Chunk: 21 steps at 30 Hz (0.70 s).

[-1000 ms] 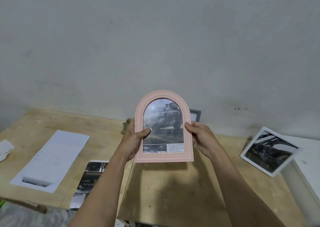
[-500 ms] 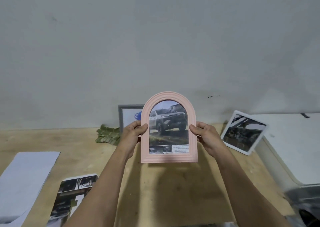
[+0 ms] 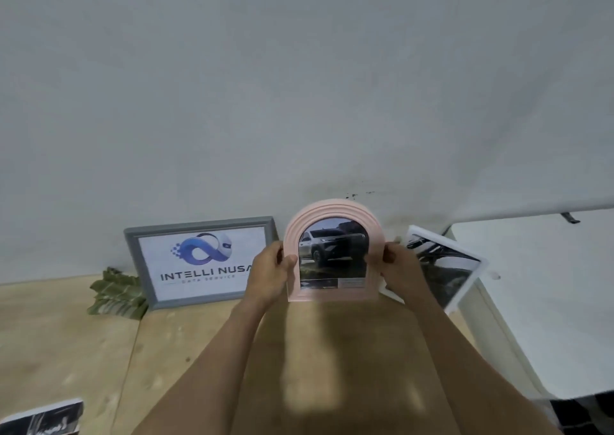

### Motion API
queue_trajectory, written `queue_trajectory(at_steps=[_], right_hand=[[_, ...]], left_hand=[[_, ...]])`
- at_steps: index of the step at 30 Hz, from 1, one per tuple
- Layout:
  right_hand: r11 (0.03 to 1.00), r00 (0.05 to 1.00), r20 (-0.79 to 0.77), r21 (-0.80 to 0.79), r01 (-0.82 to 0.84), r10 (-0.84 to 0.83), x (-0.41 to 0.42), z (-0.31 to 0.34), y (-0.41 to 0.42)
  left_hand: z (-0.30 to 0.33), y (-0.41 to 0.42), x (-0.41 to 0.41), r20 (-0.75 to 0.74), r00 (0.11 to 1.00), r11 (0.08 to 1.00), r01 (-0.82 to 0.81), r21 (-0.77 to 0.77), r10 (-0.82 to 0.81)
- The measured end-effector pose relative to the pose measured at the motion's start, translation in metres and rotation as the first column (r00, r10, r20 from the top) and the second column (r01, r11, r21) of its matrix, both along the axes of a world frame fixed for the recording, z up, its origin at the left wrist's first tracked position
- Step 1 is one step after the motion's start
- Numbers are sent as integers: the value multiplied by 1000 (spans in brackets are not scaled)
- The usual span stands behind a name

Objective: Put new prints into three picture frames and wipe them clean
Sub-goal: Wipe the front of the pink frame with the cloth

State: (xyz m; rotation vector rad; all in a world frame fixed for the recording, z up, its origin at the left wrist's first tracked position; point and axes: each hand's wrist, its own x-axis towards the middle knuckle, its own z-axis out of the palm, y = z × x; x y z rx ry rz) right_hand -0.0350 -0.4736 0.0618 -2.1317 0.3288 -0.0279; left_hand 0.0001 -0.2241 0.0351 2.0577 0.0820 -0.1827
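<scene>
**Pink arched frame held upright at the back of the table**

Gripping the pink arched plastic picture frame [image 3: 333, 215] by its two side edges, the person held it upright near the grey wall [image 3: 299, 85], its bottom edge at or just above the pale wooden tabletop [image 3: 66, 335]; contact could not be told. The left hand [image 3: 270, 273] curled round the left edge with the thumb on the front rim, and the right hand [image 3: 397, 268] clasped the right edge likewise. A car print [image 3: 333, 255] showed behind the glass. Just left of it a grey rectangular frame with a blue logo print [image 3: 199, 261] leaned against the wall, with a green leaf ornament [image 3: 116, 296] beside it. To the right, partly behind the right hand, a white rectangular frame with a dark print [image 3: 445, 268] stood tilted against a white cabinet [image 3: 548, 301]. A loose dark print [image 3: 43, 418] lay at the near left corner.
</scene>
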Motion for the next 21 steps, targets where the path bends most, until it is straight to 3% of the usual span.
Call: queue_trajectory(at_steps=[12, 21], right_hand=[[998, 996, -63, -9, 60, -61, 59, -72, -27], [983, 990, -75, 129, 131, -122, 77, -89, -20]], left_hand=[[-53, -39, 34, -42, 996, 994, -79, 81, 83], [-67, -40, 48, -17, 995, 986, -96, 136, 99]])
